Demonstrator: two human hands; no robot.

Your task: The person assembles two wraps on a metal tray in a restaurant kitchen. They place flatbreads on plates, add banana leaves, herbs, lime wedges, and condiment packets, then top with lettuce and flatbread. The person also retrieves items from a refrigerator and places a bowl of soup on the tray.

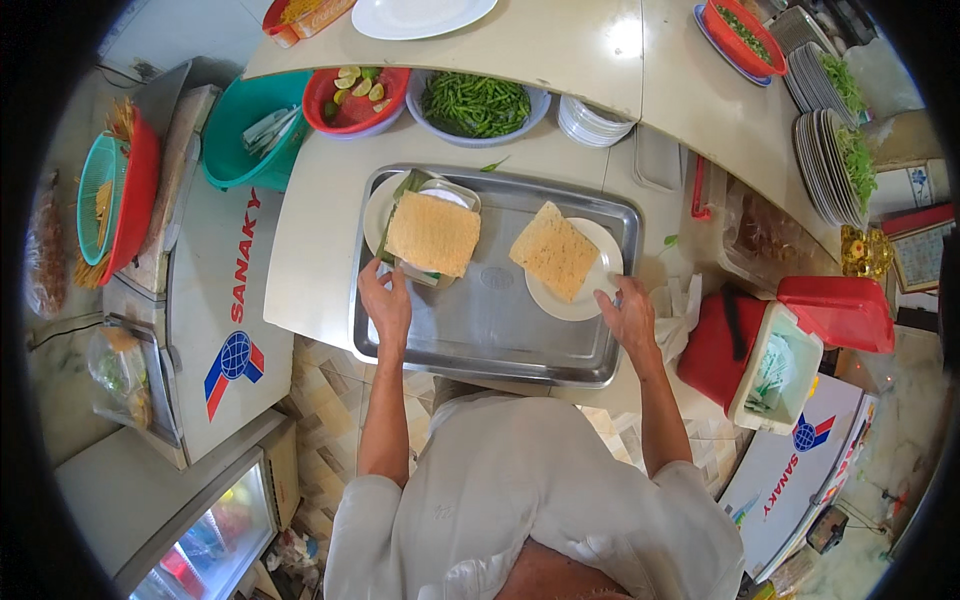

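Two golden, grainy crackers top plates, right hand pinching one rim, left hand half-curled, its hold unclear.

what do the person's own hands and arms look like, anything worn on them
The left hand and right hand are bare, with no gloves or watch visible. Both forearms are uncovered; the pale grey shirt has short sleeves ending near the elbows.

We lose part of the white oval plate at the upper edge; the left golden, square, crisp-looking sheet hides from us much of the pale round plate beneath.
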